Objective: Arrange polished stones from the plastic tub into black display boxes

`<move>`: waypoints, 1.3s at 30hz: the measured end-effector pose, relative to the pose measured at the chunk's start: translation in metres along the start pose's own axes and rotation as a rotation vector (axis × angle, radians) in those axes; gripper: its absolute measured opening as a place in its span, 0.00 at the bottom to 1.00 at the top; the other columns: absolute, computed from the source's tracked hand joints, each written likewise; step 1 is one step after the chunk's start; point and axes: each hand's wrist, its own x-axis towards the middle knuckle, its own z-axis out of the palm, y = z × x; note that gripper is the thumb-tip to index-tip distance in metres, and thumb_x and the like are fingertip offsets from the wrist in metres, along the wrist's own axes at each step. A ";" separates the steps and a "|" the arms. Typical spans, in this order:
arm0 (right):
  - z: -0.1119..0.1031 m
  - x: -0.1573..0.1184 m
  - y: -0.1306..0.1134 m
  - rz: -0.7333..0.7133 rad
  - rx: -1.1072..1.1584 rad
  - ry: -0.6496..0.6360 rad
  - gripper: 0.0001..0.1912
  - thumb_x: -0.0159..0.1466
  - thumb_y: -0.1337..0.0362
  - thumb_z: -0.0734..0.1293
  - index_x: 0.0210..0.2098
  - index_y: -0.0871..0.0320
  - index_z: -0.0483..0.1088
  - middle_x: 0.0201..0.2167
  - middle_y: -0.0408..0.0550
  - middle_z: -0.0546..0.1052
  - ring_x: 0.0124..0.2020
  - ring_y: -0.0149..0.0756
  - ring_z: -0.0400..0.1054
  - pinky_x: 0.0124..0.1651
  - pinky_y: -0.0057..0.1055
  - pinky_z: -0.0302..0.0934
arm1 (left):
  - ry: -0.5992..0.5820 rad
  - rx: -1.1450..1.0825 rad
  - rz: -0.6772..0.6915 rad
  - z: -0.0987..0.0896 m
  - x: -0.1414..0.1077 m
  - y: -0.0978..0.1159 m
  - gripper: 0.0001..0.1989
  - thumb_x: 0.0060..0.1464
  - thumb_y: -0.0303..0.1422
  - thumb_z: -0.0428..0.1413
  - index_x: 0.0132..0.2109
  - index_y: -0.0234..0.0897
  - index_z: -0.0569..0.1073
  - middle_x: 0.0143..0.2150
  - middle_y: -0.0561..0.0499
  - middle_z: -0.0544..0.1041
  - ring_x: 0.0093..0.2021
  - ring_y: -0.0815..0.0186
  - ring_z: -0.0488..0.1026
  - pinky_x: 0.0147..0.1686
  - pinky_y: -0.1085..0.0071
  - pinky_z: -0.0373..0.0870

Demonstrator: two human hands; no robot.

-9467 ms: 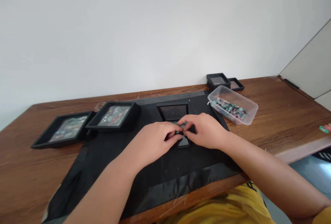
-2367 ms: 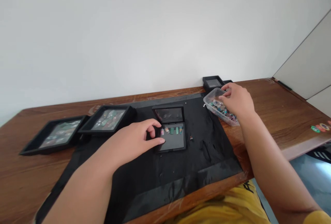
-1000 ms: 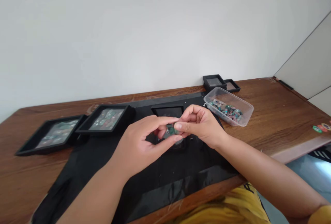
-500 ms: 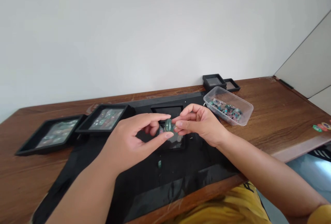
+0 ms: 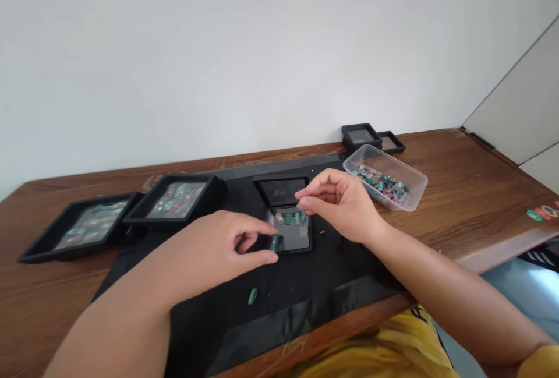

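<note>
My left hand (image 5: 231, 250) is closed in a pinch, thumb and forefinger around a glossy dark green press-on nail (image 5: 275, 243), at the front left edge of an open black display case (image 5: 311, 238). Several press-on nails (image 5: 288, 219) in green and pinkish tones sit in a row inside that case, with a small pale square (image 5: 304, 232) below them at the right. Over the case's right side is my right hand (image 5: 336, 200), its thumb and forefinger pinched together; whatever is between the tips is too small to make out. Another green press-on nail (image 5: 252, 296) lies loose on the black mat (image 5: 297, 302).
Two larger black cases of nails, the nearer (image 5: 78, 209) and the farther (image 5: 209, 197), lie at the left. On the right stands a clear plastic tub (image 5: 417, 191) of mixed nails. Small black cases (image 5: 360, 136) are by the wall.
My left hand has moved down and left with the green press-on nail, away from my right hand. The case's row of nails is now visible. The loose nail appears farther left and nearer.
</note>
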 end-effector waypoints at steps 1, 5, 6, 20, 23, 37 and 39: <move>0.000 0.000 0.000 -0.013 -0.009 0.008 0.20 0.51 0.55 0.83 0.31 0.54 0.71 0.35 0.43 0.84 0.34 0.32 0.80 0.42 0.31 0.76 | -0.011 0.019 -0.027 -0.001 -0.001 -0.001 0.18 0.48 0.51 0.64 0.44 0.53 0.87 0.20 0.56 0.71 0.20 0.66 0.65 0.22 0.69 0.57; 0.001 -0.001 0.001 -0.037 -0.051 0.008 0.20 0.53 0.53 0.83 0.32 0.54 0.71 0.36 0.45 0.84 0.35 0.33 0.79 0.43 0.34 0.76 | 0.055 0.075 -0.040 0.000 -0.001 -0.005 0.16 0.48 0.48 0.64 0.45 0.58 0.87 0.20 0.56 0.73 0.19 0.65 0.67 0.21 0.69 0.56; 0.001 -0.001 0.002 -0.038 -0.061 0.000 0.20 0.53 0.53 0.82 0.32 0.54 0.71 0.36 0.45 0.84 0.35 0.33 0.79 0.42 0.34 0.76 | 0.085 0.086 -0.031 0.002 -0.001 -0.007 0.16 0.48 0.48 0.64 0.44 0.58 0.87 0.20 0.55 0.74 0.19 0.64 0.68 0.21 0.69 0.57; 0.005 -0.007 0.005 -0.130 -0.150 -0.019 0.15 0.58 0.54 0.79 0.33 0.54 0.74 0.38 0.46 0.84 0.36 0.34 0.78 0.40 0.33 0.73 | 0.103 0.153 -0.058 0.009 -0.004 0.000 0.16 0.47 0.45 0.67 0.45 0.56 0.87 0.25 0.54 0.78 0.25 0.61 0.73 0.26 0.66 0.61; 0.005 -0.008 0.006 -0.137 -0.180 -0.032 0.14 0.59 0.54 0.79 0.34 0.54 0.74 0.36 0.46 0.83 0.34 0.34 0.77 0.39 0.33 0.73 | 0.087 0.168 -0.068 0.010 -0.004 0.000 0.17 0.47 0.45 0.67 0.46 0.56 0.87 0.27 0.53 0.79 0.26 0.59 0.74 0.27 0.65 0.62; 0.007 -0.012 0.013 -0.222 -0.410 -0.203 0.01 0.65 0.66 0.72 0.37 0.56 0.76 0.36 0.44 0.84 0.35 0.32 0.79 0.40 0.29 0.74 | 0.082 0.225 -0.120 0.005 -0.003 0.006 0.15 0.53 0.46 0.60 0.43 0.49 0.84 0.30 0.51 0.79 0.29 0.58 0.74 0.29 0.64 0.61; 0.007 -0.012 0.014 -0.237 -0.428 -0.213 0.01 0.65 0.67 0.71 0.38 0.56 0.77 0.37 0.44 0.84 0.36 0.32 0.80 0.42 0.28 0.74 | 0.088 0.228 -0.114 0.005 -0.003 0.005 0.14 0.52 0.46 0.59 0.42 0.48 0.83 0.31 0.51 0.79 0.29 0.58 0.74 0.29 0.64 0.61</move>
